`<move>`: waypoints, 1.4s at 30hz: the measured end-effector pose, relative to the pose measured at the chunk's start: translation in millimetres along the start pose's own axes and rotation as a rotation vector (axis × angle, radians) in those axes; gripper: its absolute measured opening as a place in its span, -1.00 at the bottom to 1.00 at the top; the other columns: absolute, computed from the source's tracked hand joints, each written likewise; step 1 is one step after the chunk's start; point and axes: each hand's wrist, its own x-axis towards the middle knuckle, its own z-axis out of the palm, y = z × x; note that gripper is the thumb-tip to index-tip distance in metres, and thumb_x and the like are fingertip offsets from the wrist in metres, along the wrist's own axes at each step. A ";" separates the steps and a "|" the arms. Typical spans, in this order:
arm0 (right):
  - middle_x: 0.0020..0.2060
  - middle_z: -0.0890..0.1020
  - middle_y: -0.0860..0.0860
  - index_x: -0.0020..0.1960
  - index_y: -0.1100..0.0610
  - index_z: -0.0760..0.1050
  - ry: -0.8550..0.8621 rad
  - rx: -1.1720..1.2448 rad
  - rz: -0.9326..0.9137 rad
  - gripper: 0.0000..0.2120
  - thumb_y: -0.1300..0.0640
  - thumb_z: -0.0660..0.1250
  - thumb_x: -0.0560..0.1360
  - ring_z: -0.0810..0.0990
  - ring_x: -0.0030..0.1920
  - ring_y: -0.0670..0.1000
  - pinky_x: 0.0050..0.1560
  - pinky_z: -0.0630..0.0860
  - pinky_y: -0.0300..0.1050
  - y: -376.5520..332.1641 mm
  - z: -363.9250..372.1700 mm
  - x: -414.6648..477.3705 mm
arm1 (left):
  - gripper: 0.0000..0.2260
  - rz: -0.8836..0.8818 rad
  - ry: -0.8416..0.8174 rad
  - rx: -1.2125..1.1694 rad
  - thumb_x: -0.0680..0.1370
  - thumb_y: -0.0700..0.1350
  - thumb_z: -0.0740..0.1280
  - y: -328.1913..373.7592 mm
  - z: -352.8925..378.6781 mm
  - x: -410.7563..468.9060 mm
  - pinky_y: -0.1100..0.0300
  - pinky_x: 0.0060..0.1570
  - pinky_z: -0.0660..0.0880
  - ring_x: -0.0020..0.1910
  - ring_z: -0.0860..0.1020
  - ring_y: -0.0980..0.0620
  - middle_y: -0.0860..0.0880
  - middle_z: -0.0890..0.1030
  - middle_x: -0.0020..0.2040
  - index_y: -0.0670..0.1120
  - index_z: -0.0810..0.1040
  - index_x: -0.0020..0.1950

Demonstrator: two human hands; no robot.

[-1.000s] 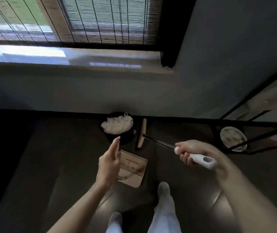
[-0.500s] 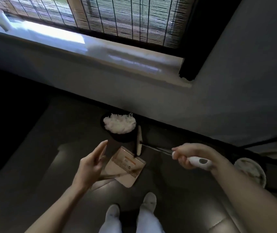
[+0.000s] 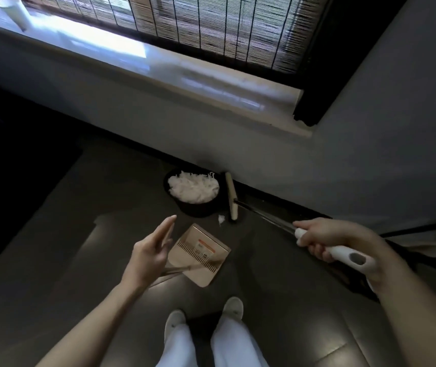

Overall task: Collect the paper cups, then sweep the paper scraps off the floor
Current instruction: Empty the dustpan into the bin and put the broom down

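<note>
The floor (image 3: 47, 242) is dark glossy tile, throwing back pale patches of light; a grey wall (image 3: 370, 160) meets it along a slanting line, and above that a pale window sill (image 3: 174, 67) lies under a woven blind (image 3: 211, 25). A paper cup (image 3: 13, 10) sits on the sill at the frame's eleven o'clock.

At twelve o'clock from the white shoes (image 3: 233, 307) a black bin (image 3: 198, 210) stands at the foot of the wall, heaped with white paper scraps (image 3: 193, 190); one loose scrap (image 3: 221, 219) lies on the tile at the bin's five o'clock, just beside the broom head (image 3: 231, 196).

The right hand (image 3: 328, 239), at three o'clock, is clenched round the white grip of the broom (image 3: 264, 213); its dark shaft slants toward ten o'clock down to the tan head, which sits at the bin's three o'clock.

The dustpan (image 3: 203, 266) lies flat between bin and shoes; the left hand (image 3: 149, 256) hangs at its nine o'clock, fingers straight and released, grasping nothing; whether it touches the pan's thin handle cannot be told.
</note>
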 end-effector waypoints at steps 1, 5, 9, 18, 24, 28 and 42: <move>-0.63 0.41 -0.02 0.54 -0.06 0.07 0.010 -0.072 -0.016 -0.34 0.35 0.19 0.56 0.35 -0.64 -0.13 -0.62 0.32 -0.32 -3.6 15.4 6.6 | -0.33 0.003 -0.003 0.014 0.56 -0.36 0.28 -1.3 -0.9 0.9 0.25 0.37 0.29 0.33 0.43 0.24 0.27 0.49 0.27 0.47 0.42 0.24; -0.58 0.48 0.01 0.55 -0.06 0.07 0.000 -0.168 -0.020 -0.32 0.32 0.20 0.52 0.41 -0.62 -0.10 -0.57 0.37 -0.25 -1.6 79.0 27.8 | -0.32 0.028 -0.016 0.105 0.56 -0.33 0.30 -0.4 -2.2 4.8 0.39 0.32 0.28 0.31 0.42 0.29 0.33 0.46 0.26 0.50 0.36 0.28; -0.63 0.37 -0.04 0.45 -0.08 0.22 -0.075 0.130 0.100 -0.43 0.35 0.15 0.54 0.32 -0.64 -0.16 -0.64 0.27 -0.35 9.5 94.5 22.3 | -0.33 0.022 -0.024 0.074 0.56 -0.35 0.28 3.1 -2.9 4.8 0.43 0.31 0.27 0.29 0.41 0.35 0.24 0.48 0.28 0.47 0.38 0.27; -0.55 0.36 0.00 0.40 -0.09 0.27 -0.053 0.298 0.103 -0.48 0.36 0.10 0.56 0.30 -0.64 -0.15 -0.70 0.25 -0.35 27.7 26.0 -34.9 | -0.44 0.042 -0.019 0.140 0.56 -0.35 0.28 9.6 -3.0 3.1 0.57 0.20 0.26 0.18 0.36 0.54 0.19 0.46 0.26 0.24 0.35 0.37; -0.58 0.43 -0.01 0.52 -0.09 0.11 0.024 0.106 0.033 -0.34 0.35 0.17 0.54 0.36 -0.62 -0.14 -0.64 0.31 -0.31 35.3 46.2 -6.6 | -0.41 0.016 -0.050 0.113 0.59 -0.29 0.27 3.9 -4.8 2.1 0.54 0.14 0.31 0.32 0.37 0.28 0.20 0.42 0.32 0.41 0.31 0.33; -0.49 0.50 0.06 0.55 0.02 0.07 0.027 -0.092 -0.032 -0.32 0.37 0.20 0.52 0.44 -0.60 -0.10 -0.59 0.37 -0.27 38.4 108.6 16.9 | -0.37 0.012 -0.013 0.137 0.57 -0.30 0.29 2.0 -0.3 1.2 0.62 0.07 0.30 0.23 0.42 0.37 0.20 0.47 0.25 0.46 0.32 0.30; -0.55 0.38 0.01 0.42 -0.12 0.24 0.032 0.498 0.095 -0.43 0.38 0.11 0.54 0.33 -0.65 -0.14 -0.69 0.28 -0.35 81.2 141.2 -77.5 | -0.35 0.097 -0.148 0.019 0.58 -0.32 0.27 -22.8 -41.8 -26.2 0.36 0.33 0.31 0.33 0.39 0.32 0.24 0.45 0.33 0.49 0.38 0.26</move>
